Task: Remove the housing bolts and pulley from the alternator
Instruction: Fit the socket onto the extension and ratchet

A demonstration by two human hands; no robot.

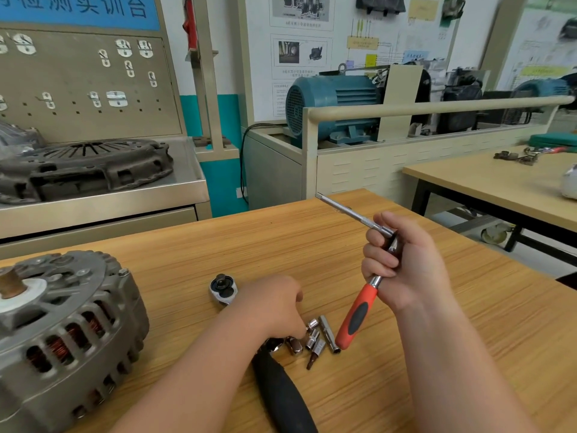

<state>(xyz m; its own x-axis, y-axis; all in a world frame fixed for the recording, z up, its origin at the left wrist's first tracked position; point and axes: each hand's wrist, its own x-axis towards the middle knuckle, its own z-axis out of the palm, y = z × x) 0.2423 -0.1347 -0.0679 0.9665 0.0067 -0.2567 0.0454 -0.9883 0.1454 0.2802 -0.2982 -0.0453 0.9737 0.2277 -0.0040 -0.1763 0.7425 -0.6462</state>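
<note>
- Alternator lies at the left edge of the wooden worktop, toward the near corner, with its copper-coloured shaft end facing up, well apart from both hands.
- Our right hand is curled round the metal shank of a tilted orange-handled driver; a slim extension bar sticks out of the fist toward the far edge.
- Our left hand reaches down with curled fingers, the tips touching a small socket in a cluster of sockets; we cannot tell whether it is pinched.
- A ratchet wrench lies just beside that hand.
</note>
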